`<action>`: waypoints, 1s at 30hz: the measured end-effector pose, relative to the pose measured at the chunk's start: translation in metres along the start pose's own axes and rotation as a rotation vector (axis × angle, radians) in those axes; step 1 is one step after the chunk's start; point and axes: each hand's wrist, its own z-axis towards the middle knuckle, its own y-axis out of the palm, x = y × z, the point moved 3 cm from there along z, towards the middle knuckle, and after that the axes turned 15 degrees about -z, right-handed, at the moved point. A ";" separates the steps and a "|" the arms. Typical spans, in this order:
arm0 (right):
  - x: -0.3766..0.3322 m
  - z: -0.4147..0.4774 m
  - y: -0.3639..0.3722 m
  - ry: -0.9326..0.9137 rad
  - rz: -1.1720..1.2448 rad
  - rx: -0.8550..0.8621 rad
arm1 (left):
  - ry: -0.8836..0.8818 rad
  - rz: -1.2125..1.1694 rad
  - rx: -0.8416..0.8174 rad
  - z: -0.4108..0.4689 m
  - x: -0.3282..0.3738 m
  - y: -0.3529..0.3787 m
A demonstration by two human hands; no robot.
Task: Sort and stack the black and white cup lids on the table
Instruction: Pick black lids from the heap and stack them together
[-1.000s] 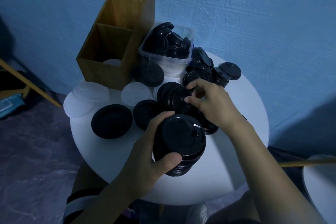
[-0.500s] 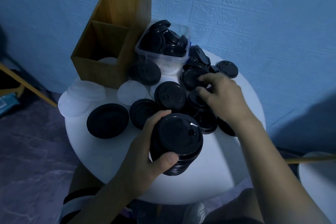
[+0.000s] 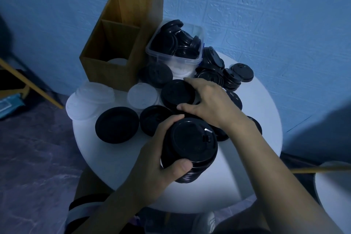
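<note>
My left hand (image 3: 159,165) grips a tall stack of black lids (image 3: 190,148) above the near part of the round white table (image 3: 252,167). My right hand (image 3: 209,100) reaches over the middle of the table, its thumb and fingers curled round a small pile of black lids (image 3: 177,91). Loose black lids lie around it: one upside down (image 3: 116,124) at the left, another (image 3: 154,122) beside it, and several (image 3: 228,78) at the far right. White lids (image 3: 142,96) lie in the middle, and more white lids (image 3: 89,99) overhang the left edge.
A two-compartment wooden box (image 3: 117,43) stands at the back left with a white lid in its near compartment. A clear plastic tub (image 3: 176,47) full of black lids sits beside it against the blue wall. Another white table (image 3: 334,192) stands at the right.
My right hand has moved left from the far-right lids and now holds the pile of black lids in the middle. My left hand keeps its stack, almost still.
</note>
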 end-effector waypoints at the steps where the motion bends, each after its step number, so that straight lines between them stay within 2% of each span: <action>1: 0.001 0.000 -0.001 0.002 0.001 0.012 | 0.001 0.001 0.004 0.000 0.000 0.000; 5: 0.005 -0.006 -0.013 0.078 0.092 0.041 | -0.011 -0.019 0.003 -0.002 0.000 0.007; 10: 0.013 -0.049 -0.052 0.197 0.643 0.092 | -0.043 -0.030 -0.008 -0.005 0.000 0.021; 13: 0.015 -0.087 -0.072 0.199 0.786 0.037 | -0.044 -0.025 -0.010 -0.002 0.000 0.022; 17: 0.017 -0.120 -0.067 0.153 0.757 -0.092 | -0.052 -0.021 -0.012 0.007 -0.001 0.025; 30: 0.004 -0.122 -0.066 0.038 0.546 -0.278 | -0.086 -0.081 -0.066 0.017 0.000 0.025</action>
